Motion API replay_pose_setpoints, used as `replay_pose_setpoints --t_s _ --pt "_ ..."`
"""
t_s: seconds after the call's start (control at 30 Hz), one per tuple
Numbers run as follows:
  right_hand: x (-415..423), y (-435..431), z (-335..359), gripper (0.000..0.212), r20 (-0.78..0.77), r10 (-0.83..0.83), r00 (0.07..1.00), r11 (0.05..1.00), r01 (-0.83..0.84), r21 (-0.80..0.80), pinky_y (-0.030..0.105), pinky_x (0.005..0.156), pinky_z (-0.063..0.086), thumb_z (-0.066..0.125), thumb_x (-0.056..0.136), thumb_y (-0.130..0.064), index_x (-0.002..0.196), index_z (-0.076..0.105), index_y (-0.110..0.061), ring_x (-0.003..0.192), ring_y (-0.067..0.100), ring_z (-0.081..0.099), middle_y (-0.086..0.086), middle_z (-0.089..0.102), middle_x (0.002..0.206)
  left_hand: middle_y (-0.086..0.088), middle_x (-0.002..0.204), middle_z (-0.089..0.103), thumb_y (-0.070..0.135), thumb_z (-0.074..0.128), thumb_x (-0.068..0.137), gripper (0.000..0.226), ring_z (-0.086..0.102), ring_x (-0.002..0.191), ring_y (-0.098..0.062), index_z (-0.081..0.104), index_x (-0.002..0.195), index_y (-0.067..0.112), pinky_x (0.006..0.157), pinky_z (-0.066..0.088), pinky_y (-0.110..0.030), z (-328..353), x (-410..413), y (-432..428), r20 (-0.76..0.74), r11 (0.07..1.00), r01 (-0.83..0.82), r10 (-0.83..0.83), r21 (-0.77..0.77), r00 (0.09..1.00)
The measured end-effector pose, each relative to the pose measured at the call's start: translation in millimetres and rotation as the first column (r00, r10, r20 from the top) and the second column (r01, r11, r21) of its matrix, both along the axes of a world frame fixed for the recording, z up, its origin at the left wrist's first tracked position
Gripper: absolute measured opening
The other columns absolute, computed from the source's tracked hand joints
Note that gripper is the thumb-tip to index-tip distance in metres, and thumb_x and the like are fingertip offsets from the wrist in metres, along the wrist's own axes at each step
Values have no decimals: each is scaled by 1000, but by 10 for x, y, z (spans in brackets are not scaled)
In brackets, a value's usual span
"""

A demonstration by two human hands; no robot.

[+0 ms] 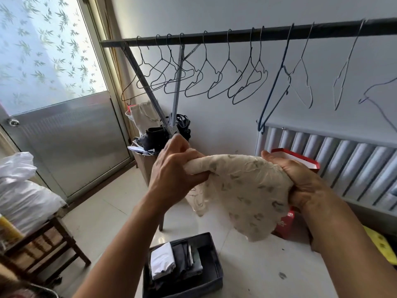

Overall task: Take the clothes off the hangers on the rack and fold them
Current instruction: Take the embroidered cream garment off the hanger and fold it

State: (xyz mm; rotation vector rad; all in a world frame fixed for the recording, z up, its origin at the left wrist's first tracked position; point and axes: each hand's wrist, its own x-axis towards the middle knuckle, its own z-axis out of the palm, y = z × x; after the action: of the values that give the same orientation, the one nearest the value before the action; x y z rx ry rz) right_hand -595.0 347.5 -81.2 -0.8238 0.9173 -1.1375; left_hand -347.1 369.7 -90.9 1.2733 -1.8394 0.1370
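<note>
Both hands — left hand [174,168], right hand [300,179] — are gripping the cream garment [242,190], folding it mid-air — next, probably into the floor bin [214,274].

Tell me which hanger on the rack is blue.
The blue hanger hangs right of centre, above the radiator's left end. It is thicker and hangs lower than the thin grey wire ones.

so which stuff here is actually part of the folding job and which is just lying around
Job in hand:
- cream patterned garment, gripped by left hand and right hand
- bare wire hangers on the rack rail
- dark box holding folded clothes

Just lying about:
- white plastic bag
- wooden stool
- red box
- radiator
</note>
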Motion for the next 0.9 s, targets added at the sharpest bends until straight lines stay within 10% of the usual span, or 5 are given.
replay_pose_setpoints --t_s 0.13,0.23,0.37,0.73,0.9 --pt "-39 31 -10 57 91 170 981 985 -166 -54 35 66 58 46 90 -54 75 79 -10 77 23 74 12 75 84 9 118 57 38 75 70 19 50 113 -10 73 85 26 89 44 -26 62 10 12 -173 973 190 -167 132 971" --pt "-60 97 -31 38 -5 218 976 958 -215 -189 38 67 59 71 75 -39 104 75 -13 88 28 73 13 74 101 4 90 73 9 71 83 18 67 81 -6 73 95 22 70 55 -25 124 -33 105 -545 841 445 -228 306 806" --pt "-147 -2 -138 111 -95 216 972 942 -233 -242 44 75 58 93 54 -16 148 34 -22 104 39 67 17 66 122 -2 81 74 18 64 81 15 69 71 -14 77 85 23 65 57 -27 82 -32 160 -757 718 605 -169 344 631" --pt "-148 163 -190 56 -66 258 964 957 -265 -120 62 94 48 77 81 -24 132 56 -18 108 40 65 18 64 125 -15 82 71 18 69 60 29 70 68 -24 78 87 12 65 61 -35 -187 -168 199 -977 533 825 6 185 214" --pt "-191 262 -341 56 25 401 916 915 -399 -62 46 76 60 98 32 -42 81 80 -22 83 30 73 13 75 93 -17 85 68 17 68 59 33 68 68 -25 77 90 13 67 58 -37 -370 -238 252 -991 508 852 27 126 130"
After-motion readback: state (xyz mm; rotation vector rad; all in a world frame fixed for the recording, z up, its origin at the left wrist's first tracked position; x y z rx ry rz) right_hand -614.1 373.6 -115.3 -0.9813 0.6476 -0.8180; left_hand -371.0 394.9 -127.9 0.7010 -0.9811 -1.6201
